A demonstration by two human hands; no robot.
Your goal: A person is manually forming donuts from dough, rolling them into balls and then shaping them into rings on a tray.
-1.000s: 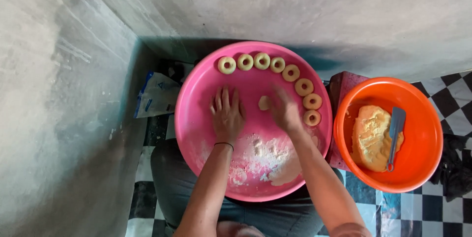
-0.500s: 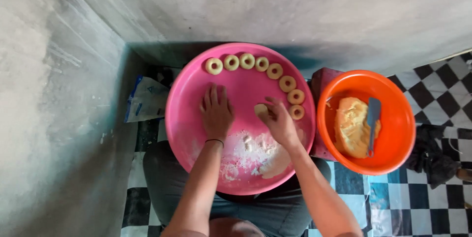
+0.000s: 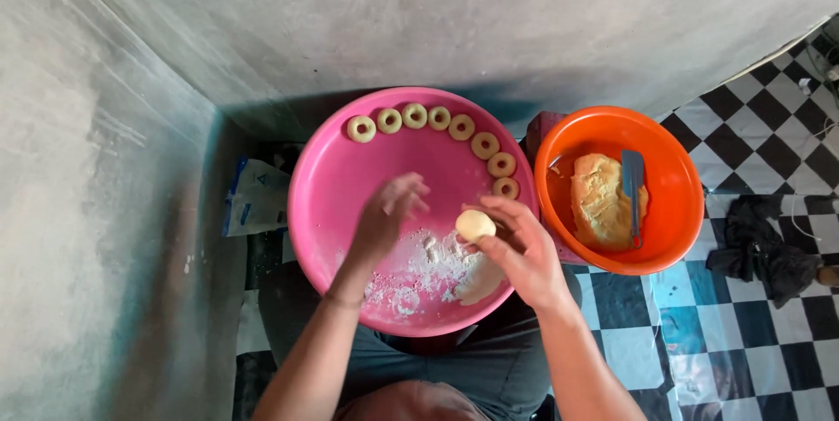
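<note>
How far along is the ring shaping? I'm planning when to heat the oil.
Done: seven dough rings line the far rim of the pink tray. In hand: the right hand holds a small dough ball in its fingers above the flour; the left hand is open beside it. Left: a big dough lump sits in the orange bowl, so plenty probably remains.

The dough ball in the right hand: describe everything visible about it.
The dough ball is a small, pale cream, smooth, rounded lump that looks soft. The right hand pinches it between thumb and fingertips, just above the pink tray, beside the loose white flour. Its top faces the camera; its underside is hidden. The left hand hovers close by, blurred, not clearly touching it.
</note>
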